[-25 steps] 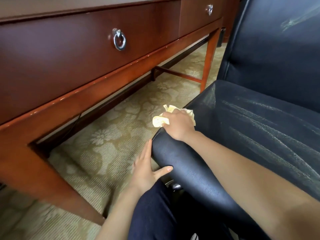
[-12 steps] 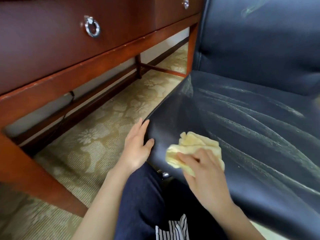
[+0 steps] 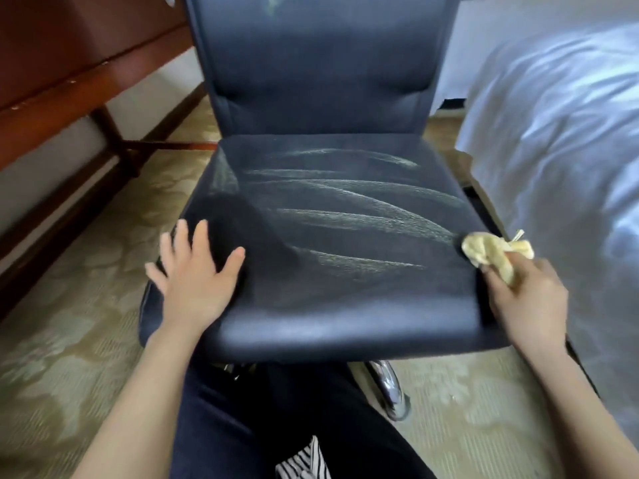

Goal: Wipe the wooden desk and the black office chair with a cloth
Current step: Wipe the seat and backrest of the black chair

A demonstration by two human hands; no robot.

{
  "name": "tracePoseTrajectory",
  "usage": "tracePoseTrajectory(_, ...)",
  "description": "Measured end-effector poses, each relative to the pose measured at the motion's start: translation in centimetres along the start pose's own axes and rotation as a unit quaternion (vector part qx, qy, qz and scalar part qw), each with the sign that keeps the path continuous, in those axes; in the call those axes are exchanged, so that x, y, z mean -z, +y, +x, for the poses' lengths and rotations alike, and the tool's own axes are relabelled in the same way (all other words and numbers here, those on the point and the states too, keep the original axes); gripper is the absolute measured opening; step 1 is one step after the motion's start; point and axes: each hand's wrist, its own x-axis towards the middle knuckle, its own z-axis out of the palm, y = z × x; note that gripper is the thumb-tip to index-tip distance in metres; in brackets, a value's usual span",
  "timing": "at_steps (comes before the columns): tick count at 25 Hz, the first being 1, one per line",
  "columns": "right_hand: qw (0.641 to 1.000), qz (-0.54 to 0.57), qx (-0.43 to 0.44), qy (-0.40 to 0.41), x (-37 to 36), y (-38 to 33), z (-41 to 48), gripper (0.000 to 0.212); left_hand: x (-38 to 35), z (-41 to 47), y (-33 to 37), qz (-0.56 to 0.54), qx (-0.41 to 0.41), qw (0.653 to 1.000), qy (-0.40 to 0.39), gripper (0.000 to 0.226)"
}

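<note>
Head camera has you kneeling at the front of the black office chair, its backrest upright and facing you, the seat running front to back away from you. Your right hand has its fingers curled round a bunched yellow cloth at the seat's right edge, just touching the upholstery there. Your left hand lies flat with fingers spread on the seat's front-left corner, holding nothing, seemingly steadying the chair.

Judging from the seat, you are midway on the chair: pale curved streaks sweep across most of the cushion, so it has been passed over but reads as wet or smeared rather than finished. The backrest shows one faint smear near its top; whether it has been properly wiped is hard to tell through the blur. The wooden desk stands at the left, beside the chair; its top is out of view, so you cannot count it done.
</note>
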Motion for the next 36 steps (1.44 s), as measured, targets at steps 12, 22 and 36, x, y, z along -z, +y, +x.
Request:
tracePoseTrajectory(12,0.975,0.014,0.179,-0.134,-5.6,-18.5,-5.4,0.031,-0.8,1.2,0.2,0.085,0.06,0.995,0.003,0.078)
tracePoseTrajectory(22,0.985,0.013,0.175,-0.006,-4.3,-13.5,-5.4,0.014,-1.9,1.0,-0.7,0.07,0.007,0.996,0.047,0.077)
tracePoseTrajectory(36,0.974,-0.09,-0.171,0.115,-2.0,-6.0,-2.1,0.031,-2.8,-1.4,2.5,0.07,-0.285,0.955,0.043,0.057)
